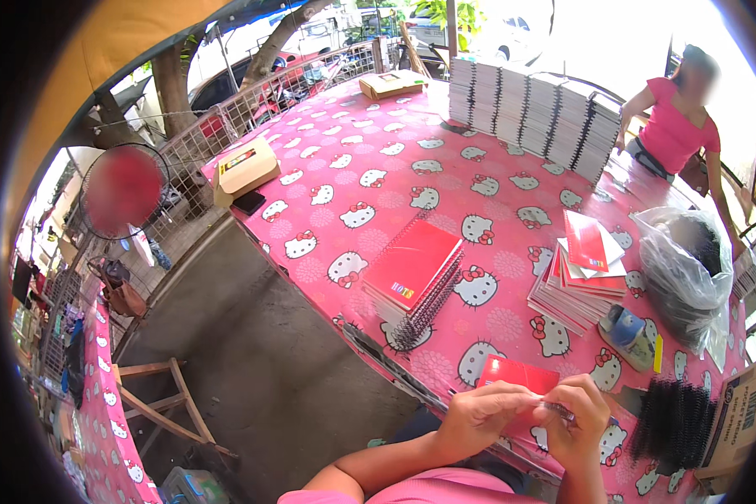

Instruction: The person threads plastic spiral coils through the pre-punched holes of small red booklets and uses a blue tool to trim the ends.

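Observation:
My left hand and my right hand meet near the lower edge over a red-covered notebook lying on the pink cartoon-cat tablecloth. Both hands pinch the notebook's near edge, and the right fingers also touch a small dark spiral piece. A pile of black spiral binding coils lies just right of my right hand. A stack of bound red notebooks sits further left on the table.
A loose stack of red and white covers, a tape dispenser and a plastic bag of black coils sit at right. Tall stacks of bound notebooks stand at the far end beside a person in pink. Cardboard boxes line the left edge.

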A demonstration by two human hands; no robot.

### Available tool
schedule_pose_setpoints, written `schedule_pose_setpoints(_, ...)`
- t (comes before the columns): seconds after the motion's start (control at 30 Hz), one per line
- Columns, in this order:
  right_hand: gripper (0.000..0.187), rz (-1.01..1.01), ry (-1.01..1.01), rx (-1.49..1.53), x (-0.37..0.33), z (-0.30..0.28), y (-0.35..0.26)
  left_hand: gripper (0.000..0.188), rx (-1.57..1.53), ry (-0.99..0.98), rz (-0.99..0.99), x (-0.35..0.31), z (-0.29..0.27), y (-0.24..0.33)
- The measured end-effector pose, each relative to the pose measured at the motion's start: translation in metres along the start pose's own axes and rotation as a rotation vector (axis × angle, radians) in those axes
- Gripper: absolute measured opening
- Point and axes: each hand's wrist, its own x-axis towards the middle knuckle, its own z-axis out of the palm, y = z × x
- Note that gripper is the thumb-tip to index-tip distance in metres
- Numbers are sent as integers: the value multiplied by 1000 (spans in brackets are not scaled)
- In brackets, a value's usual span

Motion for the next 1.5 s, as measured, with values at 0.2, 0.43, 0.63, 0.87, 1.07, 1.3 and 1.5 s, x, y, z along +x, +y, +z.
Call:
schedule_pose_setpoints(0.2,24,-126,-80,-30,8,1,-13,23,-117,106,-113,-1,-4,7)
schedule_pose_setpoints(0.43,29,-241,-71,403,115,36,3,43,439,715,236,26,-95,17)
schedule_pose_setpoints(0.63,16,-205,158,5,175,159,90,71,76,941,18,79,-162,-56)
schedule_pose_setpoints(0.87,20,-15,204,363,177,200,90,72,343,1082,100,90,-143,-62)
schedule_pose_setpoints(1.07,41,35,55,-157,106,84,66,68,270,1061,255,56,-171,-51)
schedule_pose_setpoints(1.3,53,474,-65,-387,-41,25,98,44,124,452,768,19,-76,31)
schedule_pose_setpoints(1.5,42,796,134,-83,-32,10,95,57,-125,316,-200,25,-27,-23)
